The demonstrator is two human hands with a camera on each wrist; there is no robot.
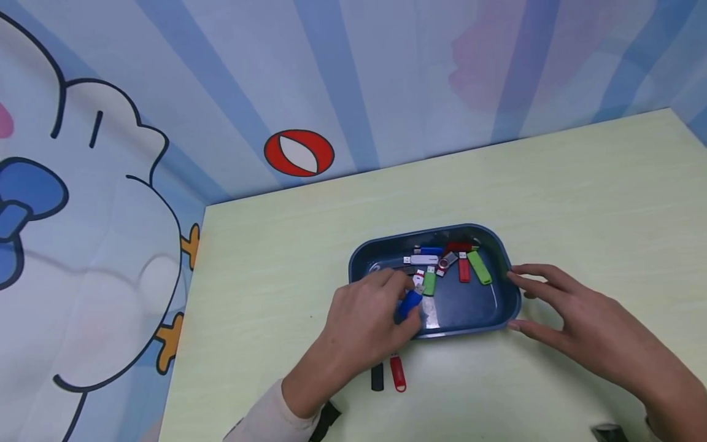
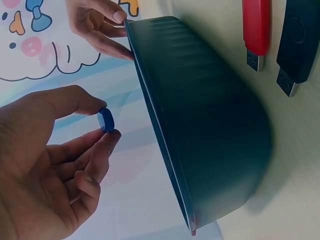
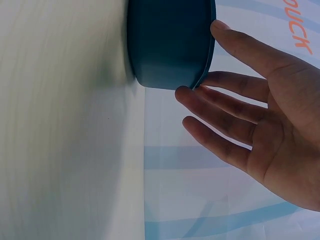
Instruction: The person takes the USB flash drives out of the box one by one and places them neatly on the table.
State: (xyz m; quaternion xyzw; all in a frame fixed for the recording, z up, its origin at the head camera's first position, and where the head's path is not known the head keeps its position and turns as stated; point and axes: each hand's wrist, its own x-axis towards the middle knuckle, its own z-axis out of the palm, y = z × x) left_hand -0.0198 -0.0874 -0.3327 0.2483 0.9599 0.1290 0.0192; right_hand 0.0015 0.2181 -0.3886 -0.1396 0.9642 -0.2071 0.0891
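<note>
My left hand [image 1: 361, 319] pinches a blue USB stick [image 1: 410, 302] between thumb and fingertips, above the left part of a dark blue tray [image 1: 464, 311]. In the left wrist view the blue stick's end [image 2: 106, 120] shows between thumb and finger, apart from the tray wall [image 2: 210, 110]. The fingertips of my right hand [image 1: 580, 322] touch the tray's right end, fingers mostly extended. Inside the tray lie several USB sticks, among them a light green one [image 1: 479, 268], a red one [image 1: 464, 269], a white one [image 1: 423, 259] and a green one [image 1: 429, 282]. My left hand hides the tray's left front.
On the table [image 1: 276, 276] in front of the tray, a black USB stick [image 1: 377, 377] and a red USB stick [image 1: 397, 373] lie side by side. A dark object [image 1: 609, 432] sits at the bottom right edge. A printed wall [image 1: 409, 80] stands behind the table.
</note>
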